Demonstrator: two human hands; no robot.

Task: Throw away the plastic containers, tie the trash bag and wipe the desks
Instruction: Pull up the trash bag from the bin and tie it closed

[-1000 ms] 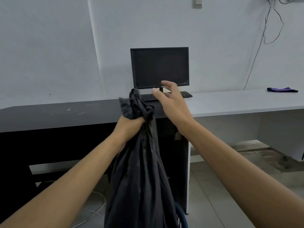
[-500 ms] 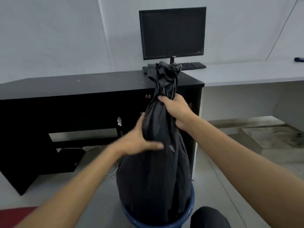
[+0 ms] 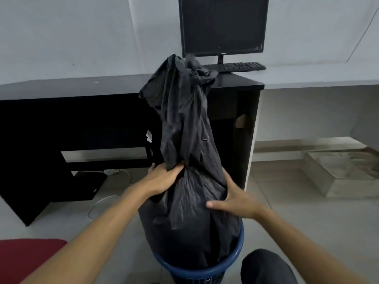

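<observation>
A black desk [image 3: 82,87] stands at 12 o'clock, bearing a monitor [image 3: 223,25] and keyboard [image 3: 235,67]; a blue bin [image 3: 205,271] rests on the floor [image 3: 276,191].

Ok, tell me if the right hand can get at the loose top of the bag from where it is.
Probably yes: the right hand rests open on the bag, and nothing blocks the loose top above.

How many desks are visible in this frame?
2. The black desk stands along the wall behind the trash bag; the white desk adjoins it at the right. Its far end is out of frame.
</observation>
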